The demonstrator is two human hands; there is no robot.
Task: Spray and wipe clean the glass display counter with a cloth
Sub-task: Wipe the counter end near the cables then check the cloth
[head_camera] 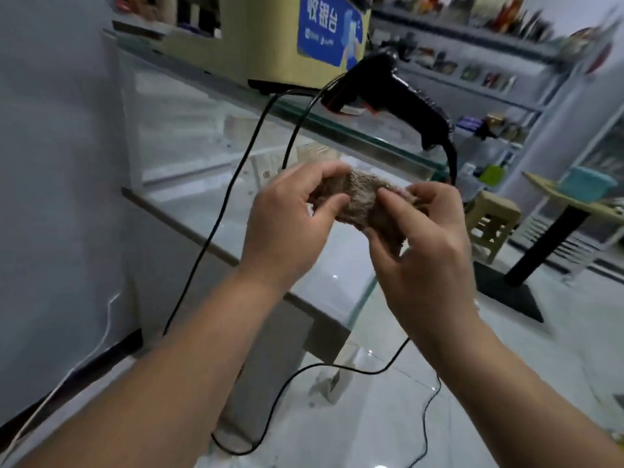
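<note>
Both my hands hold a bunched brown fuzzy cloth [363, 201] in mid-air in front of the glass display counter [202, 130]. My left hand [293, 217] pinches the cloth's left end between thumb and fingers. My right hand [425, 238] grips its right end with curled fingers. The counter's glass top runs from upper left toward the right, with its glass front panel below it. No spray bottle can be made out with certainty.
A black glue gun [398, 92] lies on the counter top, its black cord [219, 231] looping down to the floor. A yellow box with a blue sign [293, 38] stands behind it. A small stool [493, 221], a table's black base [513, 292] and shelves stand at right.
</note>
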